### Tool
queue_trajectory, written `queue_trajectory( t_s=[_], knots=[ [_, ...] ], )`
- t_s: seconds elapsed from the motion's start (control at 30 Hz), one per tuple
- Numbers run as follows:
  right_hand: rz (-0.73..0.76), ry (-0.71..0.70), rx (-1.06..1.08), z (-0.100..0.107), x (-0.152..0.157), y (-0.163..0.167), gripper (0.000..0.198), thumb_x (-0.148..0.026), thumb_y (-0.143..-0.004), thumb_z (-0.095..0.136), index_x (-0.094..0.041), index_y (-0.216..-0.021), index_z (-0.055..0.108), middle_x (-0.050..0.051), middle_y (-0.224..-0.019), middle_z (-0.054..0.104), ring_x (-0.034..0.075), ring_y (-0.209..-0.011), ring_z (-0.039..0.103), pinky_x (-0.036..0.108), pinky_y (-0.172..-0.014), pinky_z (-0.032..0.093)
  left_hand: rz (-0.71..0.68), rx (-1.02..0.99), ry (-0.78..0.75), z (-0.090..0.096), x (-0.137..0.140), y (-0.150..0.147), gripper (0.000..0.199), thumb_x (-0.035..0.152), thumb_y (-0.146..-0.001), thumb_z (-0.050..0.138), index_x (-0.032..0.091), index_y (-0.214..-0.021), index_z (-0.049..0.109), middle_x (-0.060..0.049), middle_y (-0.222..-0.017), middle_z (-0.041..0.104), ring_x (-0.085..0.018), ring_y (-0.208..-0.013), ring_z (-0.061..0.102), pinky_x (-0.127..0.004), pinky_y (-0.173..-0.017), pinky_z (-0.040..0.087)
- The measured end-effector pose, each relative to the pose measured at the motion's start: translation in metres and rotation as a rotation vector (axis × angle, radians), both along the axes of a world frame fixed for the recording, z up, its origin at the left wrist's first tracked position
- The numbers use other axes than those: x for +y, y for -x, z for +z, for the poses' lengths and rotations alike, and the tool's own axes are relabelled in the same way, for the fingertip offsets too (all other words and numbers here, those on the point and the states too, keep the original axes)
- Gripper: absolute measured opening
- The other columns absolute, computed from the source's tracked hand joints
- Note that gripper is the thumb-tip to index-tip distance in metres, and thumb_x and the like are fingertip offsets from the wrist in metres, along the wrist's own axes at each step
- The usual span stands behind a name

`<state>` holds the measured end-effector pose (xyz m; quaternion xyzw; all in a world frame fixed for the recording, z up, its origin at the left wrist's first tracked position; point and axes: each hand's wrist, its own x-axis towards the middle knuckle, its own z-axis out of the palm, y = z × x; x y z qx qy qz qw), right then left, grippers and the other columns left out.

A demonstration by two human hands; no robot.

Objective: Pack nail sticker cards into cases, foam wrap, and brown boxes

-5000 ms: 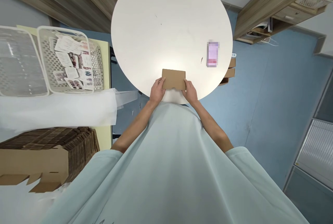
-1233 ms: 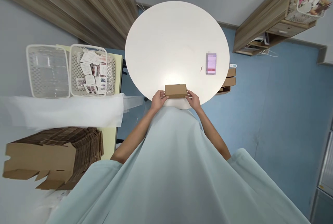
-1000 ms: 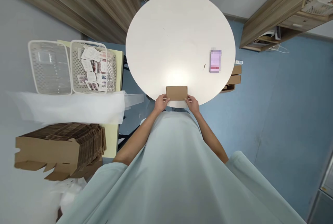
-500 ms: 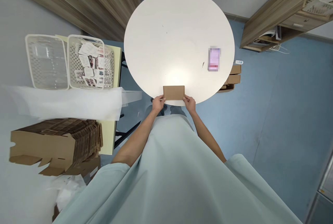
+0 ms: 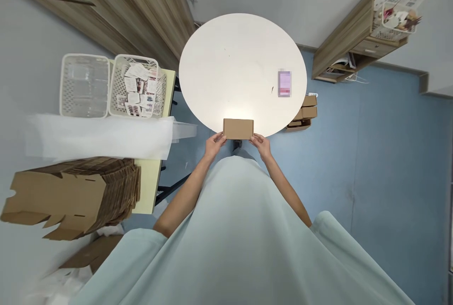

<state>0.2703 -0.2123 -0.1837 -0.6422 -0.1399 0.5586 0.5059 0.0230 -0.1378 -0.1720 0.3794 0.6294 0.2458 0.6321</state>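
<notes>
A small brown cardboard box [image 5: 238, 129], its lid closed, is held level at the near edge of the round white table [image 5: 240, 59]. My left hand [image 5: 214, 145] grips the box's left end near the front corner, thumb along the near side. On the opposite end, my right hand [image 5: 261, 145] pinches the right front corner in the same way. Both hands have their fingers closed on the cardboard. Whether the underside of the box touches the tabletop cannot be made out.
A blurred pink phone-like object [image 5: 284, 83] lies at the table's right. To the left, a side table [image 5: 147, 187] carries white baskets [image 5: 134, 115], white foam sheets [image 5: 102, 136] and a stack of flat cardboard boxes [image 5: 71, 196]. Brown boxes [image 5: 302, 112] stand beyond the table's right edge.
The box has come slightly nearer to my body, now reaching past the table's near edge. Both hands stay on its ends. My view has shifted, so the table appears smaller.
</notes>
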Motion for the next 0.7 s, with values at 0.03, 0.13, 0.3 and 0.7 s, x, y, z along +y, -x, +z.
queue_trajectory(
  t_s=[0.03,0.13,0.3,0.7],
  knots=[
    [-0.003,-0.004,-0.001,0.006,-0.006,0.002,0.074,-0.065,-0.059,0.105,-0.02,-0.112,0.079,0.012,-0.113,0.086,0.031,-0.114,0.083,0.055,-0.119,0.065,0.01,-0.024,-0.005,0.003,-0.008,0.002,0.06,0.048,-0.095,0.087,0.014,-0.144,0.075,-0.017,-0.138,0.081,-0.031,-0.12,0.082,-0.053,-0.114,0.066],
    [-0.021,-0.015,-0.033,0.021,-0.025,0.004,0.073,-0.066,-0.059,0.104,-0.02,-0.11,0.079,0.012,-0.111,0.086,0.03,-0.11,0.084,0.054,-0.117,0.065,0.068,-0.083,-0.01,0.009,-0.034,0.002,0.06,0.049,-0.097,0.086,0.013,-0.144,0.074,-0.018,-0.138,0.081,-0.031,-0.12,0.082,-0.052,-0.116,0.065],
    [-0.064,-0.02,-0.128,0.047,-0.067,0.0,0.067,-0.066,-0.064,0.101,-0.021,-0.107,0.078,0.012,-0.112,0.086,0.029,-0.105,0.084,0.054,-0.113,0.067,0.077,-0.112,-0.002,0.015,-0.075,-0.017,0.062,0.057,-0.101,0.081,0.015,-0.146,0.072,-0.018,-0.133,0.082,-0.028,-0.119,0.083,-0.05,-0.113,0.067],
    [-0.224,0.065,-0.209,0.074,-0.164,-0.043,0.062,-0.068,-0.071,0.095,-0.023,-0.11,0.076,0.009,-0.107,0.084,0.025,-0.093,0.087,0.038,-0.088,0.071,-0.105,-0.224,0.017,0.04,-0.124,-0.068,0.054,0.052,-0.095,0.086,0.018,-0.136,0.075,-0.017,-0.138,0.08,-0.03,-0.118,0.082,-0.052,-0.115,0.065]
  ],
)
